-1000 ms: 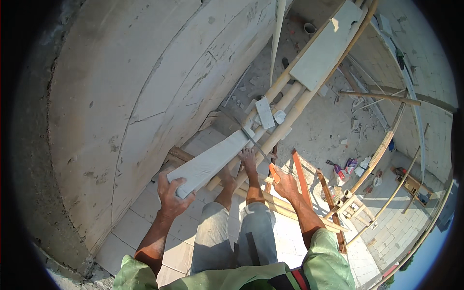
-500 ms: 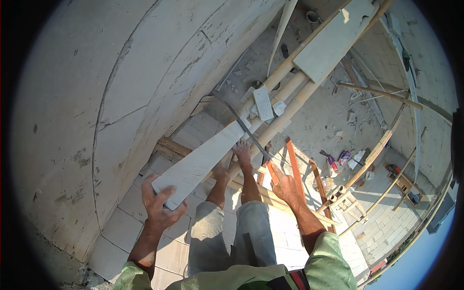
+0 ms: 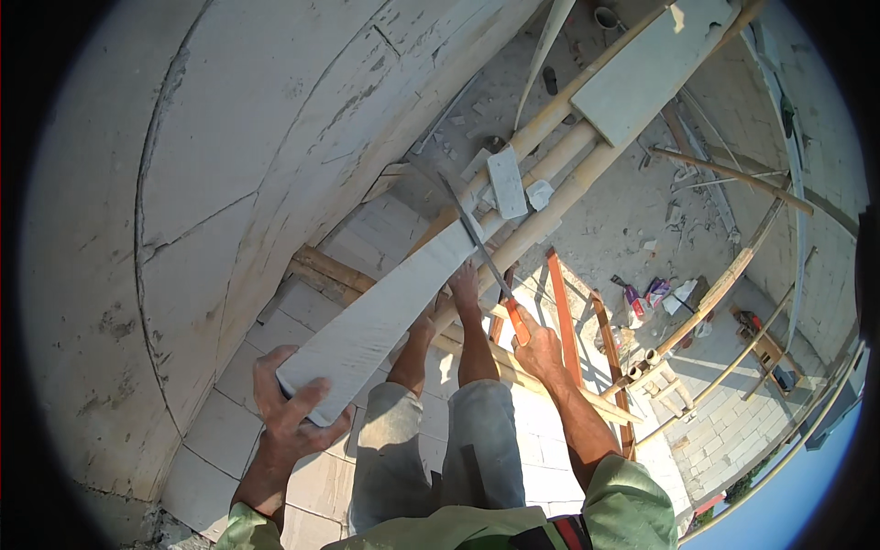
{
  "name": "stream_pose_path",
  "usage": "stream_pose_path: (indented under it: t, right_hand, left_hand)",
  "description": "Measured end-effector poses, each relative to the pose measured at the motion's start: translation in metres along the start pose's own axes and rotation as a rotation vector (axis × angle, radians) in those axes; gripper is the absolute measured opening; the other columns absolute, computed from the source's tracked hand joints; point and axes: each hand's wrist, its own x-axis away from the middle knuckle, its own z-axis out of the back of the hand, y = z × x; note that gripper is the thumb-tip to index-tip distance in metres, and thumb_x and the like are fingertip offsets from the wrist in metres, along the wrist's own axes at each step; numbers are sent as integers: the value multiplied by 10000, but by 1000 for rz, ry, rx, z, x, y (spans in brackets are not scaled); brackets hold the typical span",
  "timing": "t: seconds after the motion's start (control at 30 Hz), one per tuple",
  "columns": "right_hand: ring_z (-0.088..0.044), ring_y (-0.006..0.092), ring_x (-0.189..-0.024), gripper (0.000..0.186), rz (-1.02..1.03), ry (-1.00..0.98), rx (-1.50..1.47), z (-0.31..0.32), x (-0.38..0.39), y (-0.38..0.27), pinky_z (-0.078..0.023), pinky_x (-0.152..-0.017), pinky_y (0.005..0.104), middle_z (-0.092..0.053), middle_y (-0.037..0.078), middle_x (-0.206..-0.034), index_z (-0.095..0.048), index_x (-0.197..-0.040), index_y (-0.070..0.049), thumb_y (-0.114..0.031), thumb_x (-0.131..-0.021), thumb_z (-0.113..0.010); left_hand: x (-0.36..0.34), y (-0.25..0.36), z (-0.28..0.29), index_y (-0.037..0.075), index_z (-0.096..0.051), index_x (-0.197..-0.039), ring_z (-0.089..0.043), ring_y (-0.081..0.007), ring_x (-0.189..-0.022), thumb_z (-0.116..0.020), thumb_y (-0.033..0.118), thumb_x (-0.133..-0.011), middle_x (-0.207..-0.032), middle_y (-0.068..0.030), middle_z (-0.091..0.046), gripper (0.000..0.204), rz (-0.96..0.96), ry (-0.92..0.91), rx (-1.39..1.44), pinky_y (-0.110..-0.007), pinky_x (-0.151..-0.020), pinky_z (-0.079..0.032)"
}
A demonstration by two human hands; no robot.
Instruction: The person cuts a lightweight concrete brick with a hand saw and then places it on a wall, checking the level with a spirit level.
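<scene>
My left hand (image 3: 295, 403) grips the near end of a long pale block (image 3: 376, 316) that lies slanting over the bamboo poles (image 3: 573, 197). My right hand (image 3: 539, 346) is closed on the orange handle of a long-bladed saw (image 3: 493, 268), whose blade crosses the far end of the block. Just past the blade sit a small pale slab (image 3: 505, 183) and a broken chunk (image 3: 540, 194) on the poles. My bare feet (image 3: 466, 289) rest by the poles beneath the block.
A cracked pale wall (image 3: 211, 183) stands on the left. A flat board (image 3: 642, 73) lies further along the poles. Below are a rubble-strewn floor (image 3: 614, 234), orange frame pieces (image 3: 564, 312), bagged items (image 3: 656, 291) and a wooden box (image 3: 761, 344). Bamboo scaffolding (image 3: 738, 257) runs on the right.
My left hand and the block's near end have moved toward the lower left. The saw stays across the far end, while the view has shifted slightly.
</scene>
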Motion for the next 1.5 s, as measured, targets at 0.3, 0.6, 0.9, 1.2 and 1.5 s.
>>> stream_pose_path:
  t: [0.3,0.6,0.9,1.2,1.5]
  right_hand:
    - [-674,437,-917,654,47,21,84,15,6,-28,-544,-817,505,-677,210,-1135,-442,-1454,-176,-83,-825,-597]
    - [-668,454,-867,616,129,168,77,9,-7,-22,-540,-741,514,-702,244,-938,-477,-1426,-206,-130,-830,-611]
    - [-670,446,-884,647,161,109,68,21,-13,-38,-533,-757,525,-693,210,-1021,-464,-1433,-198,-143,-811,-632]
    - [-671,421,-941,630,279,195,41,3,-14,-41,-557,-811,491,-637,202,-1228,-494,-1414,-153,-89,-795,-594]
    - [-661,456,-917,707,284,170,107,10,8,-11,-545,-777,508,-680,245,-1052,-426,-1461,-212,-80,-793,-617]
  left_hand:
    - [8,-1,7,194,-538,-1141,-574,-398,-993,-785,82,-552,-1207,-280,-454,649,-29,-100,-88,-457,-679,-533]
    - [11,-7,7,183,-517,-1151,-586,-399,-968,-770,43,-566,-1220,-288,-456,652,1,30,10,-439,-642,-540]
    - [12,-7,10,169,-529,-1136,-589,-396,-974,-797,70,-577,-1209,-291,-470,628,3,-39,-18,-435,-649,-546]
    - [10,-14,9,142,-539,-1109,-590,-399,-991,-806,64,-556,-1197,-273,-472,620,-59,-6,-15,-449,-687,-538]
    - [6,-11,11,140,-560,-1099,-583,-402,-984,-821,67,-536,-1197,-278,-469,626,-41,5,-25,-462,-699,-527]
